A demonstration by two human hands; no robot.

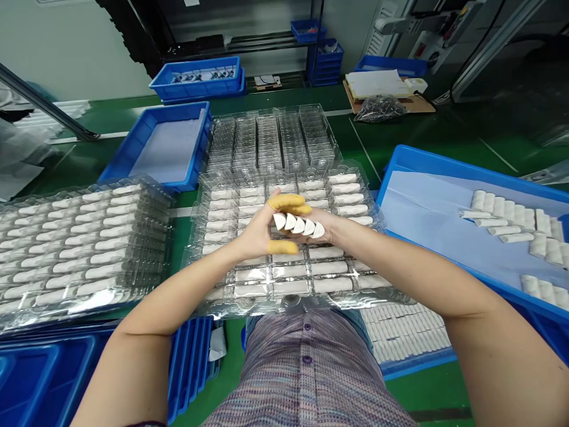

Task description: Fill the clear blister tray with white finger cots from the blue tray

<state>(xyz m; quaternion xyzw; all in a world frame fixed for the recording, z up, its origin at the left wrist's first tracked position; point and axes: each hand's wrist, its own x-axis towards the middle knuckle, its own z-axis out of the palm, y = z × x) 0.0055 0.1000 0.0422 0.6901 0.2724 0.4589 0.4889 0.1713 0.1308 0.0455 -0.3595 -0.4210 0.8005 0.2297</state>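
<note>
Nearest, a checked shirt point(306, 367) is positioned below the front edge of the clear trays point(284, 305). These are loaded with white pieces point(288, 271) set in rows. Lower right is a blue box point(422, 365) with more white pieces; lower left are stacked blue bins point(180, 367).

Above the clear trays, both hands meet at a short row of five white rolls point(299, 226), end faces visible. The left hand point(255, 234) has its grip partly open, yellow finger covers point(283, 247) above and below the row; whether it presses on the rolls cannot be told. The right hand point(324, 224) has its grip closed around the row from the other side.

To the left stands a tall stack of filled trays point(149, 252). To the right, a blue bin point(444, 161), lined with a pale sheet, holds grouped white cylinders point(507, 210).

Beyond the loaded trays lie nested clear trays point(269, 142), with a lined blue tray point(202, 139) to their left. Farther back are a blue crate point(191, 90) of small parts and, right, a dark plastic bag point(380, 109) beside white sheets point(376, 83).
</note>
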